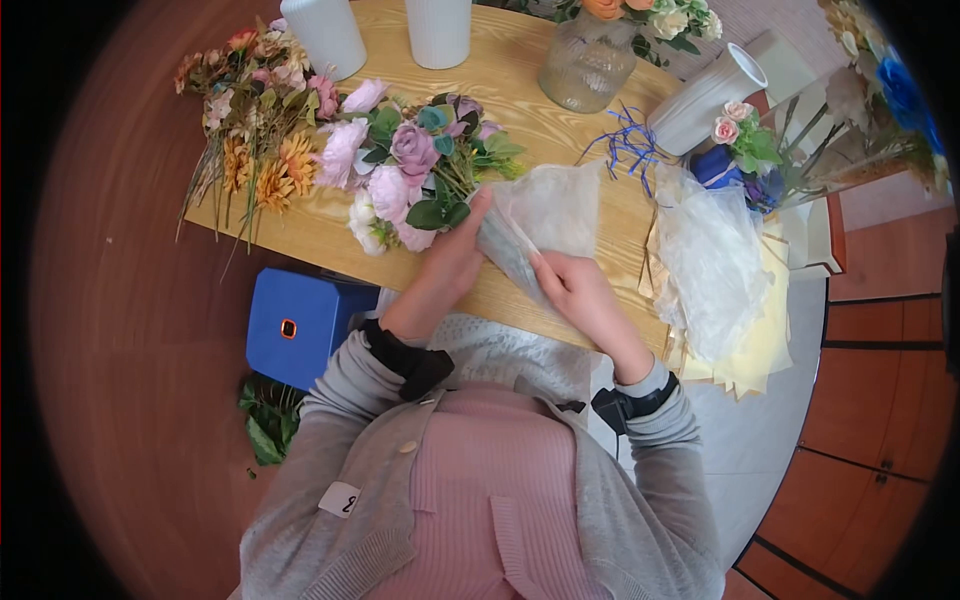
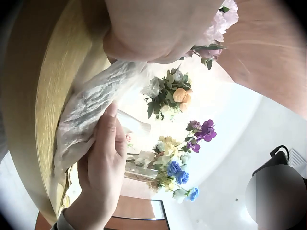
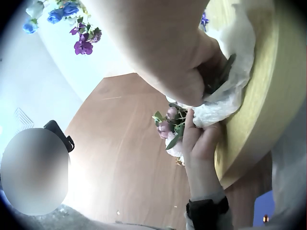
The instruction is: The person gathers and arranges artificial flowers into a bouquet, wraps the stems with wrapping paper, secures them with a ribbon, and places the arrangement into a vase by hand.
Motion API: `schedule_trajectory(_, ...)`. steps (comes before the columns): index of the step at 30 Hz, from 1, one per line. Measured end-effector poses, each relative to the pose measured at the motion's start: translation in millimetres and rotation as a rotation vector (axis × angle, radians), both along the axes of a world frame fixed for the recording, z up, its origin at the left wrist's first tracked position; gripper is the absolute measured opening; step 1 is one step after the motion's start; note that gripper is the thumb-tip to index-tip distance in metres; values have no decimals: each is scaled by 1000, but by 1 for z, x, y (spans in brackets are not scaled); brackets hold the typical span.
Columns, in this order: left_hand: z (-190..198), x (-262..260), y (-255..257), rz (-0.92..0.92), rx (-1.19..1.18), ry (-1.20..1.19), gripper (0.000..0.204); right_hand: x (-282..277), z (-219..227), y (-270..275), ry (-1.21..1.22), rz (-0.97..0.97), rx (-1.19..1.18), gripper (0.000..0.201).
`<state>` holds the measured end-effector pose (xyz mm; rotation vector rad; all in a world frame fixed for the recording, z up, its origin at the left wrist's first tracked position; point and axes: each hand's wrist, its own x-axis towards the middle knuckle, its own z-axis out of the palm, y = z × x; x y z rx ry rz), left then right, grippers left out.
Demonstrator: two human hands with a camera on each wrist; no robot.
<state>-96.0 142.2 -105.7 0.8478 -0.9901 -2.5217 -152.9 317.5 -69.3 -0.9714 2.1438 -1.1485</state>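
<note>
A bouquet of lilac and pink artificial flowers [image 1: 405, 165] lies across the table's near side, blooms to the left. Whitish translucent wrapping sheet [image 1: 560, 205] covers its stems and spreads flat beyond them. My left hand [image 1: 453, 265] grips the bundle just below the blooms, thumb on top. Lower down, my right hand [image 1: 588, 300] pinches the wrapping around the stem ends between thumb and fingers. Crumpled folds of the sheet [image 2: 88, 115] run between both hands in the left wrist view. In the right wrist view, a dark green stem [image 3: 223, 76] shows beside the right hand.
More artificial flowers [image 1: 265, 120] are piled left on the wooden table [image 1: 510, 130]. White vases [image 1: 438, 30] and a glass vase [image 1: 585, 65] stand behind. Blue ribbon strands [image 1: 625, 140], plastic sheets [image 1: 710, 265] and cream paper [image 1: 765, 330] lie right. A blue box [image 1: 300, 325] is below the table edge.
</note>
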Motion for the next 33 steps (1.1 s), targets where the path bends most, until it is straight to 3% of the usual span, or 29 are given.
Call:
schedule_trajectory(5,20,4,0,65,-76,11,45,-24,-1,17,228,-119,-31,25)
schedule_trajectory(7,24,7,-2,45,-78,21,45,-43,0,10,501,-273,-230,51)
schedule_trajectory(8,25,8,-1,24,-80,28,45,-52,-4,6,503,-274,-231,51)
schedule_trajectory(11,30,11,1,-36,-94,85,46,-88,-53,-9,307,-153,-367,96)
schedule_trajectory(12,32,12,1,-34,-97,90,46,-88,-48,-11,311,-151,-370,96)
schedule_trajectory(14,34,14,-1,-47,-89,67,47,-89,-38,-20,-336,110,-340,72)
schedule_trajectory(15,35,15,-3,-37,-92,70,47,-86,-30,-25,-335,121,-340,72)
schedule_trajectory(17,35,17,-7,-57,-146,61,50,-74,-7,-29,-469,136,-344,44)
schedule_trajectory(18,35,18,-8,-48,-147,62,50,-71,7,-29,-468,144,-341,44)
schedule_trajectory(21,26,16,-13,-58,-245,7,54,-61,37,-26,-381,90,-356,26)
schedule_trajectory(23,9,10,-18,-5,-396,-9,54,-48,45,-27,-13,26,-265,23)
schedule_trajectory(24,9,7,-18,-9,-395,-6,54,-40,55,-28,-9,22,-264,23)
schedule_trajectory(27,9,-1,-20,72,-387,-68,39,-6,79,-31,486,-8,-236,15)
schedule_trajectory(29,10,-4,-25,-130,-195,200,36,13,74,-35,563,56,-264,11)
schedule_trajectory(33,-3,-9,-29,-75,-193,328,36,37,59,-41,653,233,-289,11)
